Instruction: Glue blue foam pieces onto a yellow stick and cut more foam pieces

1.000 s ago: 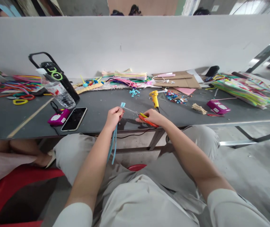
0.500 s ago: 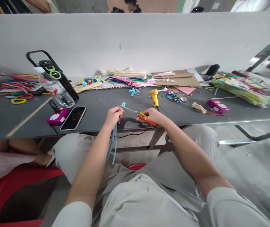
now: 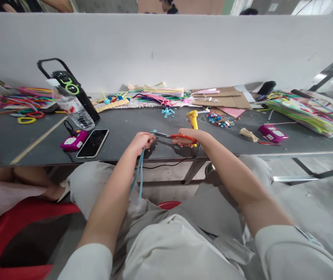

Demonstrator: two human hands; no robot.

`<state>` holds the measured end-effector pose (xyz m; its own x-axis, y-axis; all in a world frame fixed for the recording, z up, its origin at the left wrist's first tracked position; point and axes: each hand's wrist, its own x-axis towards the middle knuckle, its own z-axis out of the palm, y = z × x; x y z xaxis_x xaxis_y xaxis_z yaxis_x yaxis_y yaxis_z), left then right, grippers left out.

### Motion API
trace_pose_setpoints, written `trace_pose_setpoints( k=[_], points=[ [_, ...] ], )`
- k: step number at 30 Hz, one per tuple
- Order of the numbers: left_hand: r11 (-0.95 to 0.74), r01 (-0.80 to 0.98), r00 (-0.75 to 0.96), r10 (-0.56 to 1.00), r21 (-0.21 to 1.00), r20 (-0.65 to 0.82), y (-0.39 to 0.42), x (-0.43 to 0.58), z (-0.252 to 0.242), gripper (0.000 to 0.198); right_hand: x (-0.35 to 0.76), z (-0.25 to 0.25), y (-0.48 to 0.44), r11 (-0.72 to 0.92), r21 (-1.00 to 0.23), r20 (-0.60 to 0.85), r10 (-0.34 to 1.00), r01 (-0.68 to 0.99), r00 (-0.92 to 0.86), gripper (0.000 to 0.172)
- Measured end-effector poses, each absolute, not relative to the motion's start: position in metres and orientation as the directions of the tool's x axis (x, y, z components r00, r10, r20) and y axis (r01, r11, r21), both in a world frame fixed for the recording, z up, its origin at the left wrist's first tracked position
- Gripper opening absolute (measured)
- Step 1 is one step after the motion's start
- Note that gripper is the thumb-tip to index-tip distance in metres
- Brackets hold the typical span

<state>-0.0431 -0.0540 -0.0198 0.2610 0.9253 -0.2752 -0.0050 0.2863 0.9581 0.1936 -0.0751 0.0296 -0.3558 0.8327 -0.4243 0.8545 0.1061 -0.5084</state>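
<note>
My left hand (image 3: 141,141) is closed on thin light-blue strips (image 3: 139,175) that hang down below the table edge, with a short tip sticking up above my fingers. My right hand (image 3: 188,137) grips red-handled scissors (image 3: 174,136). The blades point left and meet the strip tip at my left fingers. Both hands hover over the near edge of the dark table (image 3: 14,144).
A yellow glue gun (image 3: 192,118) lies just behind my right hand. A phone (image 3: 93,142), a pink box (image 3: 73,141) and a water bottle (image 3: 73,107) sit to the left. Small blue cut pieces (image 3: 166,112), coloured strips, cardboard (image 3: 227,100) and another pink box (image 3: 272,133) lie further off. Another person's legs are at the left.
The scissors have turned flatter, their blades now level at the strip tip. Less blue tip shows above my left fingers. The camera shifted slightly.
</note>
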Motion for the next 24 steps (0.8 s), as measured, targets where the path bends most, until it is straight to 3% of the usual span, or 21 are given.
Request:
trace_pose_setpoints(
  k=[5, 24],
  points=[
    [0.383, -0.004, 0.295, 0.883, 0.924, -0.365, -0.044, -0.042, -0.017, 0.012, 0.195, 0.036, -0.066, 0.186, -0.499, -0.476, 0.757, 0.846, -0.447, 0.039],
    [0.661, -0.030, 0.353, 0.708, 0.749, -0.611, -0.021, -0.044, -0.014, 0.020, 0.187, 0.046, -0.055, 0.184, -0.443, -0.598, 0.668, 0.877, -0.442, 0.036]
  ],
)
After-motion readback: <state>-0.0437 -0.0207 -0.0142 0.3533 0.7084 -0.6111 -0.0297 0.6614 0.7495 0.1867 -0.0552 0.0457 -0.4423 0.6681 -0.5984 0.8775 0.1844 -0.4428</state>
